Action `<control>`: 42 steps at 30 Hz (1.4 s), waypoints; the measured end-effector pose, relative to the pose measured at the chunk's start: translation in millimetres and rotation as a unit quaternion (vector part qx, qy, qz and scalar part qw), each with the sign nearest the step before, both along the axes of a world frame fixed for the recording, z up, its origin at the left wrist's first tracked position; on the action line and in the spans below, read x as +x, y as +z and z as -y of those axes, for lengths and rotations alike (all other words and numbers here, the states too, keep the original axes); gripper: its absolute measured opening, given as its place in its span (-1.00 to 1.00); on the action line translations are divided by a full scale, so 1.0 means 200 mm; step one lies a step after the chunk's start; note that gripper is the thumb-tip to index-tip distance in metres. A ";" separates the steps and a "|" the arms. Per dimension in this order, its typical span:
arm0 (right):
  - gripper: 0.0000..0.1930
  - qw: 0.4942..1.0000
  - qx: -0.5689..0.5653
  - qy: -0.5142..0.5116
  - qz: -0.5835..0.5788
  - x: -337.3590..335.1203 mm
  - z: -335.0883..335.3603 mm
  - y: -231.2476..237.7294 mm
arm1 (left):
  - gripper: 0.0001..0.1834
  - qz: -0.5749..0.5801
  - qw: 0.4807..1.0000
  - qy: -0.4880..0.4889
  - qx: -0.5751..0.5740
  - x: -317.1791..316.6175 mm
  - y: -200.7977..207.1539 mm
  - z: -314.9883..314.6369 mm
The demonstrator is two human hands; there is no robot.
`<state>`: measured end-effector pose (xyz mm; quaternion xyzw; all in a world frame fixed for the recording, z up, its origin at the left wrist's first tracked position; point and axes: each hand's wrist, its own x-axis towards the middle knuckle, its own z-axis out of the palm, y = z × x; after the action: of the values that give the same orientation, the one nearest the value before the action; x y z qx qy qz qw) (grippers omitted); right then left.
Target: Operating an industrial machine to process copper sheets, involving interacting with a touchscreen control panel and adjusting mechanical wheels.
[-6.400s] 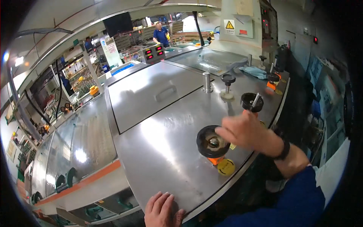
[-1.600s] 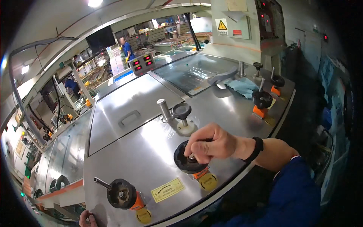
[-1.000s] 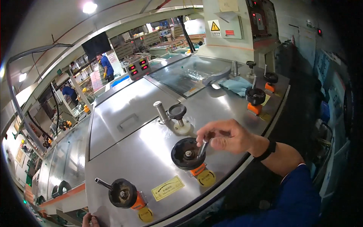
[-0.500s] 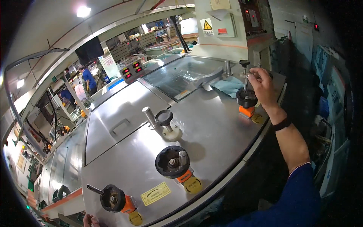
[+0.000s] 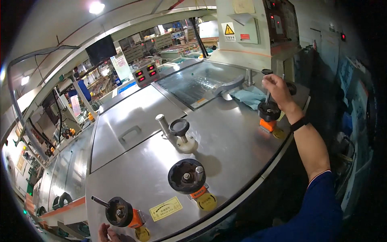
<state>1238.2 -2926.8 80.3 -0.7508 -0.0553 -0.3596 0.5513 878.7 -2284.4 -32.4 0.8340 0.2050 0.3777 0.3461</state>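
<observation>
Cylindrical steel crank (image 5: 267, 97) standing upright on black round handwheel (image 5: 266, 113); right hand (image 5: 279, 90) hanging nearer, left hand (image 5: 106, 234) far; grips unclear.

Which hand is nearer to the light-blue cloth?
Right. The right hand is just right of the light-blue cloth; the left hand is far from it, beside the black handwheel at lower left.

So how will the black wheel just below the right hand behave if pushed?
The black wheel will likely turn rather than slide, as it's mounted on an orange block. Its upright handle sits off-centre, so a sideways push probably gives good leverage. That handle looks like smooth metal, so may feel slippery.
</observation>
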 end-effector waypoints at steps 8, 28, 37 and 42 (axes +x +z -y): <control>-0.80 0.993 0.011 0.093 -0.071 0.06 0.02 0.02 | -0.57 -0.010 1.000 0.022 -0.016 0.02 0.05 0.07; -0.80 0.997 0.000 0.055 -0.055 0.04 0.02 -0.02 | -0.66 -0.013 0.997 0.014 -0.079 0.02 0.06 0.10; -0.74 0.997 -0.014 0.045 -0.062 0.04 0.04 -0.04 | -0.64 -0.027 0.995 0.020 -0.097 0.01 0.03 0.08; -0.75 0.997 -0.004 0.038 -0.066 0.03 0.04 -0.04 | -0.63 -0.048 0.996 0.018 -0.072 0.01 0.06 0.08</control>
<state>1244.3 -2935.6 72.0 -0.7726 -0.0490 -0.2878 0.5638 879.8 -2299.8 -21.3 0.8202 0.2631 0.3277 0.3882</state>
